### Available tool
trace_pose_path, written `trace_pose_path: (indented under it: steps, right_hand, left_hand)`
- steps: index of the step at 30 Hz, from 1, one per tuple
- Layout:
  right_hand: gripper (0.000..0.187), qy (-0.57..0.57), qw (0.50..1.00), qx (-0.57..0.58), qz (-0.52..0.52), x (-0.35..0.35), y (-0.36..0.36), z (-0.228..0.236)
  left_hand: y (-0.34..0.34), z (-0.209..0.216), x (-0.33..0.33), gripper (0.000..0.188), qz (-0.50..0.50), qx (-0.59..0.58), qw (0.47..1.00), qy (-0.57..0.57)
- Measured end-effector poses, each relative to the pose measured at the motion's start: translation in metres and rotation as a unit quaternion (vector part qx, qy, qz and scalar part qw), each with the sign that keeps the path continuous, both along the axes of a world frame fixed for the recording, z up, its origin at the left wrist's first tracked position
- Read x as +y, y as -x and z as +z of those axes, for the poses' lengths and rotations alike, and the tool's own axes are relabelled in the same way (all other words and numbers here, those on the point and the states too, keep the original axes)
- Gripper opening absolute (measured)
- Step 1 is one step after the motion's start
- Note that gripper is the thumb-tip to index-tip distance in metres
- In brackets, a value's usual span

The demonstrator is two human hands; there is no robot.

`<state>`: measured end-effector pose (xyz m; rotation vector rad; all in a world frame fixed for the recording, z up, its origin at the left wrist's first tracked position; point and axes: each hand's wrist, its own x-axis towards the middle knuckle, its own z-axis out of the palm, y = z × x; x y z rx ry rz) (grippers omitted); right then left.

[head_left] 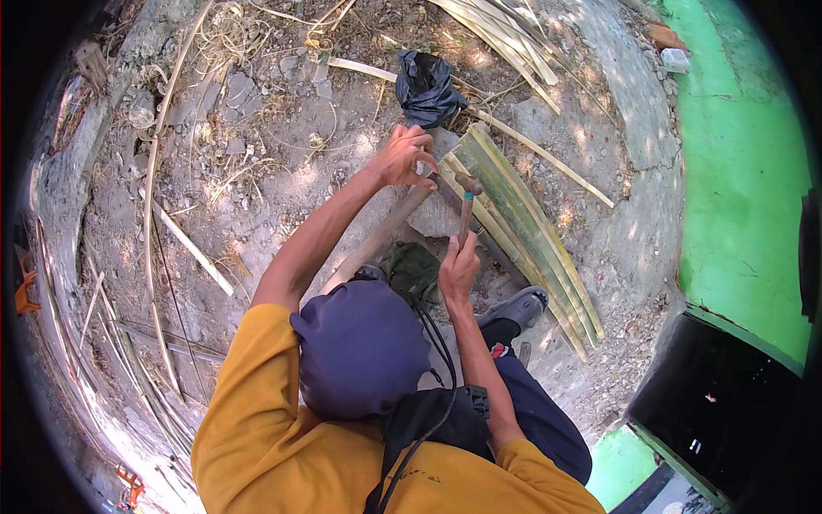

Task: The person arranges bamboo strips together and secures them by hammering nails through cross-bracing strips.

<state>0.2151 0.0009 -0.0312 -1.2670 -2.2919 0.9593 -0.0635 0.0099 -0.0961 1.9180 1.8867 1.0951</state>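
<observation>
My right hand [458, 267] grips the handle of a hammer [467, 199], its head pointing away from me. Just left of the hammer head, my left hand [404, 157] is curled with thumb and fingertips drawn together. Whatever those fingers hold is too small to make out. They are close to the far end of a dark, narrow bar [491, 244] that slants back toward my foot. Right of it lie split green bamboo slats [514, 218], side by side. A pale wooden pole [378, 233] runs from near my left hand toward me.
A black plastic bag [425, 90] sits just beyond my left hand. Bamboo strips [501, 38] and shavings [231, 38] litter the dirt. A dark green cloth item [413, 272] lies near my shoe [521, 310]. A green painted surface [728, 188] borders the right.
</observation>
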Motion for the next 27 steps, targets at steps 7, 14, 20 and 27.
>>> trace_pose_path:
  steps: [7,14,20,27]
  right_hand:
    - [0.022,0.024,0.998,0.024,-0.048,0.012,-0.020,0.005]
    - [0.022,0.004,0.999,0.009,-0.030,0.021,-0.046,-0.005]
    - [0.022,-0.012,0.999,0.039,-0.004,0.026,-0.030,0.011]
    - [0.023,0.018,0.998,0.051,-0.024,0.022,-0.019,0.014]
  left_hand:
    - [-0.054,-0.002,-0.044,0.067,0.220,-0.162,0.950,0.153]
    - [-0.093,-0.001,-0.064,0.050,0.221,-0.238,0.913,0.249]
    - [-0.109,-0.011,-0.086,0.037,0.302,-0.252,0.917,0.064]
    - [-0.079,-0.006,-0.107,0.039,0.328,-0.265,0.890,0.173]
